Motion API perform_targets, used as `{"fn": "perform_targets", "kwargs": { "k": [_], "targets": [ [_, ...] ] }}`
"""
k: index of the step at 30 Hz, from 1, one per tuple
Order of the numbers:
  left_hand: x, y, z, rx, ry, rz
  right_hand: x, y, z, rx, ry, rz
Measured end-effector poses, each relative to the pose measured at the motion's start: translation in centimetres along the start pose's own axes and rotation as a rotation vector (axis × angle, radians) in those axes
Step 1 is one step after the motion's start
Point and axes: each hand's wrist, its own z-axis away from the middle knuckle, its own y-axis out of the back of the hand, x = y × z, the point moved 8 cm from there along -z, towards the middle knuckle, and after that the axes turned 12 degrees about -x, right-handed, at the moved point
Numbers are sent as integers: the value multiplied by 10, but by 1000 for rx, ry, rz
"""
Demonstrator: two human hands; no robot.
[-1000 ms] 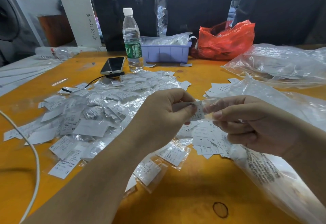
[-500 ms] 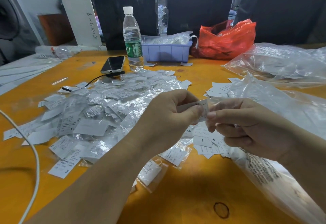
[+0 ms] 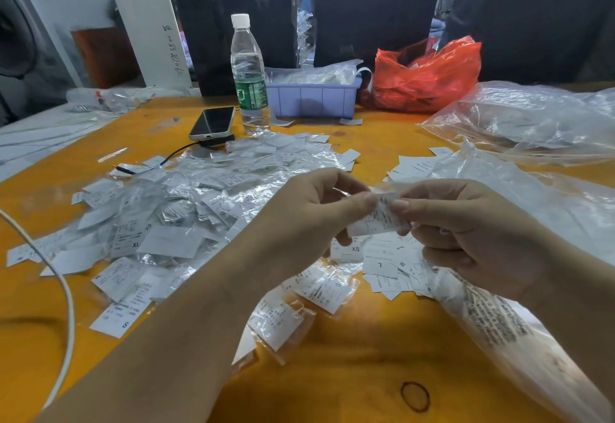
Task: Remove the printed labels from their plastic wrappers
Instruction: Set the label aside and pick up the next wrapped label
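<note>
While both hands are lifted a little above the orange table, the left hand and the right hand hold one small printed label between them. The left thumb and forefinger pinch its upper edge, and the right thumb and forefinger pinch it just beside them, so the fingertips of the two hands nearly touch. The other fingers of both hands are curled under. Whether a clear wrapper is around this label I cannot tell. To the left of the left hand lies a wide heap of wrapped labels in shiny plastic, some marked XS, XL or S. Just below the right hand lies a small pile of bare labels, with L, M and XS readable. Under the right wrist and further right lies a big clear plastic bag with black print. Beyond the hands stand a water bottle, a phone, a purple tray and a red bag.
</note>
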Motion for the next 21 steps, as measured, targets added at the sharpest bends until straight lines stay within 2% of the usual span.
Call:
{"fn": "perform_targets", "kwargs": {
  "k": [5,14,21],
  "targets": [
    [-1,8,1,30,5,0,0,4,1,80,9,-3],
    [-1,2,-1,138,-53,131,-4,1,1,81,75,57],
    [-1,-4,-2,98,-48,113,-5,-1,2,85,79,87]
  ]
}}
